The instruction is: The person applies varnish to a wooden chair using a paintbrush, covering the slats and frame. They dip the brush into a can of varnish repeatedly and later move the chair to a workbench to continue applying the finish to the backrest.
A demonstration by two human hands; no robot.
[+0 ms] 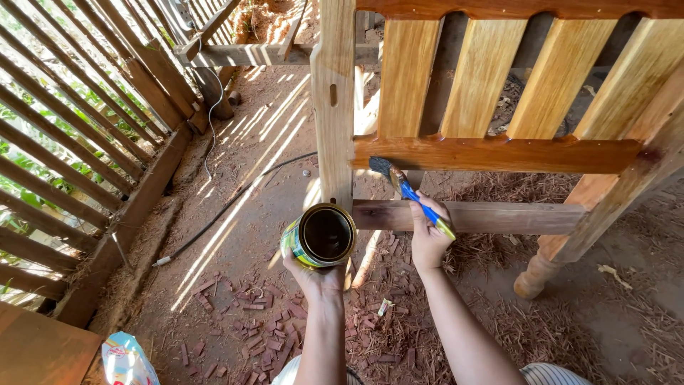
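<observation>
- Left hand (313, 274): closed under and around the can (320, 236), which is held up, mouth tilted toward the camera. The can is round metal with a gold rim, a dark inside and a green-and-yellow printed side; the level of its contents cannot be told.
- Right hand (427, 239): gripped on the blue handle of the brush (407, 191), just right of the can. The dark bristles are laid on the left end of the glossy rail (499, 153).
- Risk, judged: a tilted open can could spill over the wrist or onto the ground if the hold slackens.
- Risk, judged: an overloaded brush could leave runs down the rail's lower edge onto the dull bar (491, 216) beneath.
- Risk, judged: chips (249, 335) and dust could be lifted onto the wet coat.
- Frame: pale turned post (335, 107), matt and uncoated, with slots cut in it; flat slats (484, 75) above the rail, amber and shiny; a turned leg (541, 267) at right.
- Ground: packed reddish earth, strewn with reddish chips and fibrous shavings; a black cable (228, 210) is trailed across it.
- Far left: fence (78, 121) of weathered diagonal laths, greenery behind.
</observation>
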